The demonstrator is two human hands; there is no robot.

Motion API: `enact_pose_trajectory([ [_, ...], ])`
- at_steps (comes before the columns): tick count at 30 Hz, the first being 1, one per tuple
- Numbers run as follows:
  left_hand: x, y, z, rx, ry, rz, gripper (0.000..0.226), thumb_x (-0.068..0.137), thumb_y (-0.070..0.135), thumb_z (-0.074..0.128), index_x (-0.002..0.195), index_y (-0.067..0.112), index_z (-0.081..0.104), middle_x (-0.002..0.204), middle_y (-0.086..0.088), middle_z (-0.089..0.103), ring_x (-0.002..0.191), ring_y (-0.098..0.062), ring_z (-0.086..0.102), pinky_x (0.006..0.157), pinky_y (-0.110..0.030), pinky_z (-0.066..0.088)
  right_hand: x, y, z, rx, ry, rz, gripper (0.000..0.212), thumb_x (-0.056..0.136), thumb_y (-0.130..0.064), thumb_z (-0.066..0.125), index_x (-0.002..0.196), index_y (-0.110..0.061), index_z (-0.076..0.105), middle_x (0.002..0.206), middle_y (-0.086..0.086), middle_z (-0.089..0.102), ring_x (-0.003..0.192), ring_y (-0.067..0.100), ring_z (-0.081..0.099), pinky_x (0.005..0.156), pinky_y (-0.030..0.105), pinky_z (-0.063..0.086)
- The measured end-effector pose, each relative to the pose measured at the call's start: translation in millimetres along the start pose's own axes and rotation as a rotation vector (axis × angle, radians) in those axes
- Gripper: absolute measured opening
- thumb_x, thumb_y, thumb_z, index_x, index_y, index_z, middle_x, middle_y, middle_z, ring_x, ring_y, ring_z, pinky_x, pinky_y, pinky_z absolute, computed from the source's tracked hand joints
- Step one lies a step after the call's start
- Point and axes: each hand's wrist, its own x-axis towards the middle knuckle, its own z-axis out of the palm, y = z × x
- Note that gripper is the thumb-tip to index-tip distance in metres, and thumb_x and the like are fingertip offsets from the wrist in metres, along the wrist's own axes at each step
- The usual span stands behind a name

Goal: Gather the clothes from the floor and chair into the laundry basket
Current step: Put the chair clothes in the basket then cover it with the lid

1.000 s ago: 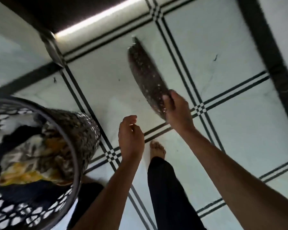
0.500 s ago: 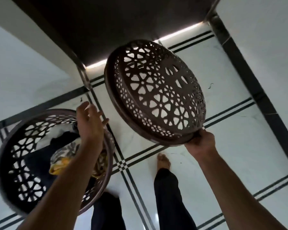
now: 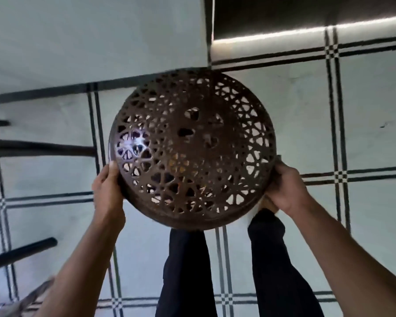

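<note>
Laundry basket lid, the round brown latticed piece, is sitting between my two hands in front of me, above the white tiled floor. I am holding it with both hands: my left hand is gripping the lid's left rim, thumb lying up along the edge, and my right hand is curling round the lid's lower right rim. Through the lid's cut-outs I am seeing patches of light and dark and a little yellow-orange, but I cannot tell whether that is the basket and clothes underneath. Just below the lid, my two legs in dark trousers are standing on the floor, and a bit of bare foot is showing beside my right hand. To the left of the lid, dark chair legs are reaching in from the edge, and far below-left of the lid something striped and blurred is lying on the floor.
</note>
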Motion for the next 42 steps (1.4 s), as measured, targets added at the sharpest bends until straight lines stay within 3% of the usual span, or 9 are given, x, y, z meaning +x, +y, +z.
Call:
enact_pose_trajectory([
  [2, 7, -25, -24, 0.046, 0.036, -0.046, 0.023, 0.103, 0.021, 0.049, 0.1, 0.011, 0.069, 0.091, -0.007, 0.071, 0.091, -0.026, 0.06, 0.067, -0.026, 0.049, -4, 12, 12, -0.145, -0.063, -0.023, 0.041, 0.101, -0.012, 0.042, 0.089, -0.019, 0.081, 0.104, 0.006, 0.076, 0.097, 0.019, 0.073, 0.081, 0.032, 0.061],
  [6, 15, -61, -59, 0.08, 0.057, -0.095, 0.028, 0.104, 0.015, 0.05, 0.124, 0.005, 0.067, 0.113, -0.011, 0.072, 0.1, -0.025, 0.066, 0.085, -0.033, 0.055, 0, 36, 16, -0.462, -0.047, -0.087, 0.03, 0.105, -0.014, 0.043, 0.107, -0.021, 0.072, 0.108, 0.004, 0.075, 0.103, 0.021, 0.069, 0.085, 0.037, 0.058],
  [10, 25, -80, -68, 0.084, 0.09, -0.155, 0.031, 0.101, 0.011, 0.056, 0.131, 0.005, 0.065, 0.123, -0.014, 0.071, 0.116, -0.029, 0.068, 0.105, -0.045, 0.052, 3, 43, 26, -0.772, 0.136, -0.278, 0.025, 0.106, -0.016, 0.044, 0.108, -0.017, 0.069, 0.094, 0.003, 0.074, 0.089, 0.023, 0.068, 0.068, 0.031, 0.061],
  [14, 39, -84, -57, 0.098, 0.115, -0.171, 0.032, 0.094, 0.022, 0.067, 0.123, 0.012, 0.072, 0.115, -0.006, 0.076, 0.11, -0.024, 0.071, 0.102, -0.044, 0.054, 10, 37, 36, -0.889, 0.283, -0.389, 0.026, 0.097, -0.018, 0.06, 0.12, -0.025, 0.07, 0.104, 0.004, 0.074, 0.093, 0.022, 0.07, 0.089, 0.043, 0.059],
  [19, 57, -80, -43, 0.092, 0.204, -0.186, 0.036, 0.094, 0.019, 0.067, 0.129, 0.011, 0.069, 0.122, -0.004, 0.074, 0.106, -0.016, 0.071, 0.103, -0.034, 0.053, 12, 39, 46, -0.884, 0.305, -0.335, 0.044, 0.093, -0.013, 0.065, 0.131, -0.034, 0.061, 0.108, 0.004, 0.072, 0.098, 0.02, 0.072, 0.095, 0.043, 0.057],
  [25, 70, -73, -43, 0.106, 0.217, -0.192, 0.028, 0.095, 0.012, 0.062, 0.122, 0.008, 0.072, 0.103, -0.008, 0.077, 0.082, -0.016, 0.074, 0.089, -0.035, 0.061, 1, 64, 43, -0.664, 0.272, -0.094, 0.049, 0.095, 0.011, 0.047, 0.136, -0.016, 0.052, 0.125, 0.017, 0.067, 0.103, 0.029, 0.068, 0.094, 0.048, 0.055],
  [30, 40, -91, -45, -0.007, 0.181, -0.322, 0.037, 0.095, 0.011, 0.066, 0.13, 0.001, 0.064, 0.123, -0.013, 0.071, 0.111, -0.025, 0.069, 0.104, -0.04, 0.053, -11, 107, 34, -0.352, 0.366, 0.065, 0.041, 0.099, 0.007, 0.047, 0.139, -0.005, 0.05, 0.127, 0.017, 0.065, 0.115, 0.031, 0.065, 0.076, 0.038, 0.056],
  [37, 13, -112, -24, -0.249, 0.255, -0.497, 0.027, 0.094, 0.007, 0.068, 0.121, 0.003, 0.066, 0.108, -0.011, 0.073, 0.099, -0.021, 0.071, 0.1, -0.037, 0.056, -2, 113, 32, -0.4, 0.42, 0.012, 0.036, 0.096, 0.012, 0.051, 0.129, 0.0, 0.055, 0.119, 0.016, 0.065, 0.105, 0.029, 0.068, 0.069, 0.033, 0.063],
  [42, 35, -106, -66, -0.155, -0.016, -0.621, 0.048, 0.096, -0.009, 0.052, 0.136, 0.015, 0.059, 0.124, -0.003, 0.072, 0.118, -0.016, 0.066, 0.099, -0.034, 0.051, -4, 94, 28, -0.425, 0.358, 0.122, 0.046, 0.091, 0.023, 0.045, 0.125, -0.006, 0.056, 0.11, 0.015, 0.069, 0.095, 0.027, 0.07, 0.076, 0.037, 0.058],
])
